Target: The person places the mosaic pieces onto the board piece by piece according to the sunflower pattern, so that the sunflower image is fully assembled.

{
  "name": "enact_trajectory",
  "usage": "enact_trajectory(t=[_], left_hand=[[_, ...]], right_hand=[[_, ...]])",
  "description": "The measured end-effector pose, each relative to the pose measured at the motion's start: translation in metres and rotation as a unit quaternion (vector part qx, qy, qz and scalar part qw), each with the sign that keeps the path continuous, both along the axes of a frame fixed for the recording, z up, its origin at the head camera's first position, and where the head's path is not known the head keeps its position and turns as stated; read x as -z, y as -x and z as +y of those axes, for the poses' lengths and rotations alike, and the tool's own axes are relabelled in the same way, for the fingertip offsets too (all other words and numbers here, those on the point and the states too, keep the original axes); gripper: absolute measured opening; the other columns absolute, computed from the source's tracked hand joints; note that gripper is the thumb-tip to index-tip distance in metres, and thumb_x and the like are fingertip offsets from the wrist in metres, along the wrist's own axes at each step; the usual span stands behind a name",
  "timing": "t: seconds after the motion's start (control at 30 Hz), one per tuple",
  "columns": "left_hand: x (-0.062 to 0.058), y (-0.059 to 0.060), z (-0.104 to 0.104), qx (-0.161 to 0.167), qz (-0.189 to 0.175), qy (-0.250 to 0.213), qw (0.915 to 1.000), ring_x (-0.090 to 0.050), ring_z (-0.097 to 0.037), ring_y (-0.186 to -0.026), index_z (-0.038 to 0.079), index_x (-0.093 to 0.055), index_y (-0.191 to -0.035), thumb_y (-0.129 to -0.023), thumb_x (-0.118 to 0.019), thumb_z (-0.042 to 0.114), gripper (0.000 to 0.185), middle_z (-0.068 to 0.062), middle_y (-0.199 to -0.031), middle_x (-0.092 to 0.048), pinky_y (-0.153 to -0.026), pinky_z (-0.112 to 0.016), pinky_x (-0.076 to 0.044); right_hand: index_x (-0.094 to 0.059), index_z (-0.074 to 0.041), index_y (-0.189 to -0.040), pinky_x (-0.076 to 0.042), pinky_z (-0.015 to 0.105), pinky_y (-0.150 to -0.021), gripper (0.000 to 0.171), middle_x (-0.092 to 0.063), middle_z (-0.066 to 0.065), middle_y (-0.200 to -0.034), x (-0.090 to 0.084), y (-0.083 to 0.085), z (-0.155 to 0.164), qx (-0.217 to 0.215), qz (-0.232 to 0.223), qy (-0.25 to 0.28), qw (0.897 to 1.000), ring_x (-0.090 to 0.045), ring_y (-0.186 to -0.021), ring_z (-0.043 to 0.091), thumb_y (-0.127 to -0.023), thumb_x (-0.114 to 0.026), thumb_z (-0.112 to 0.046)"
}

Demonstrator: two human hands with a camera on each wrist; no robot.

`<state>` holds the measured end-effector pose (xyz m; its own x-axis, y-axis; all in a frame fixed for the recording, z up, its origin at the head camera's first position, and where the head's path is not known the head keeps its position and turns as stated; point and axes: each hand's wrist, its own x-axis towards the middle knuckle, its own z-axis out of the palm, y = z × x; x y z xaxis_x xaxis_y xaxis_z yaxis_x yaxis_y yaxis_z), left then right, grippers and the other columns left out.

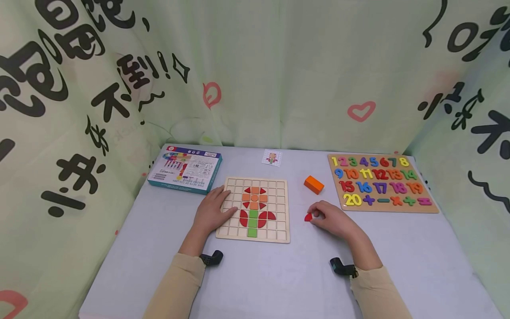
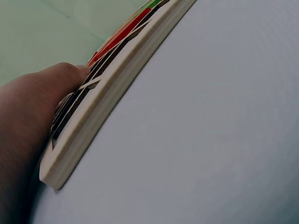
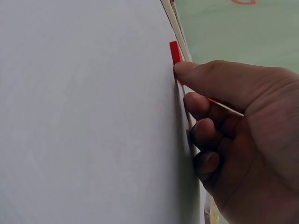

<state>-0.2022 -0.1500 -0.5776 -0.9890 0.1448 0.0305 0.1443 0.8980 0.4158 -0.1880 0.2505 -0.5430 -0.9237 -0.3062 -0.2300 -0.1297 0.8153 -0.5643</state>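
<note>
A wooden grid board (image 1: 275, 232) lies mid-table in the head view, with orange, red and green pieces forming a flower in its cells. My left hand (image 1: 212, 212) rests on its left side, fingers spread; the left wrist view shows the thumb (image 2: 65, 77) over the rim. Right of the board, my right hand (image 1: 331, 220) pinches a red quarter-round piece (image 1: 308, 217) between thumb and fingers. In the right wrist view, the red piece (image 3: 174, 51) shows its edge beside the thumb, low over the tabletop or on it; I cannot tell which. The other fingers curl under the palm.
An orange block (image 1: 314, 184) sits between the grid board and a board of coloured numbers (image 1: 382, 184) at right. At back left lies a teal-edged box (image 1: 185, 169). A small flower picture card (image 1: 272, 157) lies behind the grid board. A printed curtain (image 1: 279, 75) surrounds the table.
</note>
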Motion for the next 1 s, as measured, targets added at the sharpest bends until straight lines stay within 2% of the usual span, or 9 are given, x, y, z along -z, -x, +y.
enact_trajectory(t=[0.3, 0.53, 0.73, 1.0], left_hand=[[0.0, 0.0, -0.001, 0.002, 0.008, -0.004, 1.0, -0.032, -0.027, -0.148, 0.021, -0.045, -0.149, -0.087, -0.059, 0.064, 0.076, -0.005, -0.159, -0.036, -0.118, -0.051, -0.035], [0.002, 0.0, -0.001, 0.004, 0.005, -0.001, 1.0, -0.031, -0.027, -0.148, 0.021, -0.045, -0.149, -0.087, -0.059, 0.064, 0.077, -0.005, -0.16, -0.036, -0.118, -0.05, -0.035], [0.002, 0.0, -0.001, 0.004, 0.005, 0.001, 1.0, -0.031, -0.027, -0.148, 0.021, -0.045, -0.149, -0.087, -0.059, 0.065, 0.077, -0.005, -0.16, -0.035, -0.118, -0.051, -0.036], [0.0, 0.0, -0.001, 0.003, 0.006, -0.003, 1.0, -0.031, -0.028, -0.148, 0.02, -0.045, -0.149, -0.087, -0.059, 0.064, 0.077, -0.005, -0.16, -0.036, -0.118, -0.051, -0.035]], right_hand=[[-0.066, -0.018, -0.109, -0.05, 0.03, -0.079, 0.02, -0.058, 0.0, -0.092, 0.001, 0.0, -0.001, 0.004, 0.015, 0.01, 1.0, -0.052, -0.089, 0.019, -0.09, -0.072, -0.025], [-0.066, -0.017, -0.108, -0.051, 0.029, -0.077, 0.021, -0.059, -0.001, -0.091, -0.005, 0.001, -0.01, -0.009, 0.035, 0.009, 0.999, -0.053, -0.087, 0.018, -0.09, -0.072, -0.025], [-0.066, -0.017, -0.108, -0.052, 0.028, -0.078, 0.021, -0.06, -0.002, -0.091, -0.018, 0.002, -0.028, -0.027, 0.037, 0.016, 0.999, -0.053, -0.087, 0.016, -0.088, -0.073, -0.021], [-0.067, -0.014, -0.108, -0.049, 0.026, -0.072, 0.022, -0.057, -0.001, -0.089, -0.03, 0.008, -0.066, -0.064, 0.053, 0.023, 0.996, -0.052, -0.085, 0.015, -0.089, -0.073, -0.023]])
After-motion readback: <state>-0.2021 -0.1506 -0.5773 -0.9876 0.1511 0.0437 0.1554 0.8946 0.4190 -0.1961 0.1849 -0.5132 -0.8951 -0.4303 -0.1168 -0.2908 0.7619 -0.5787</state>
